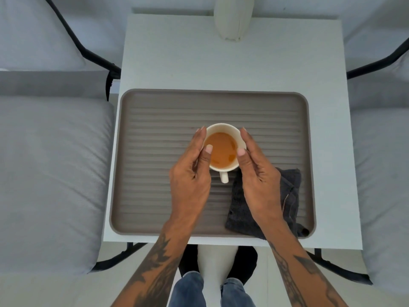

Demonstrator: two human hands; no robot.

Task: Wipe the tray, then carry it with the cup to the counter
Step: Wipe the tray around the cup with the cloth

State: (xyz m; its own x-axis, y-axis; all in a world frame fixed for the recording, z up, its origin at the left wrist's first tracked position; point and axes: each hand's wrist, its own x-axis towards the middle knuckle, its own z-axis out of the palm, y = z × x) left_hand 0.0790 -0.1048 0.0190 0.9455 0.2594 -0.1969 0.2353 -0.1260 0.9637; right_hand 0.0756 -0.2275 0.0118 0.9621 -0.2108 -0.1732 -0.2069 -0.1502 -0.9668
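Tray (137,151) and cup (223,129) are being shown from above, with the cup being cradled between two bare hands near the tray's middle. The left hand (190,176) is being pressed against the cup's left side, its thumb lying over the rim; the right hand (260,176) is being pressed against the right side in the same way, thumb tip at the rim. Neither hand is fully closed, the fingers being curved around the cup wall. Whether the cup is being lifted off the tray cannot be told. Orange-brown liquid is being held in the cup, and its handle is being pointed toward the near edge. A dark folded cloth (292,187) is lying on the tray's near right corner, partly covered by the right wrist. The ribbed brown tray is resting on a white table (199,63), with grey cushioned seats (51,162) at left and right.
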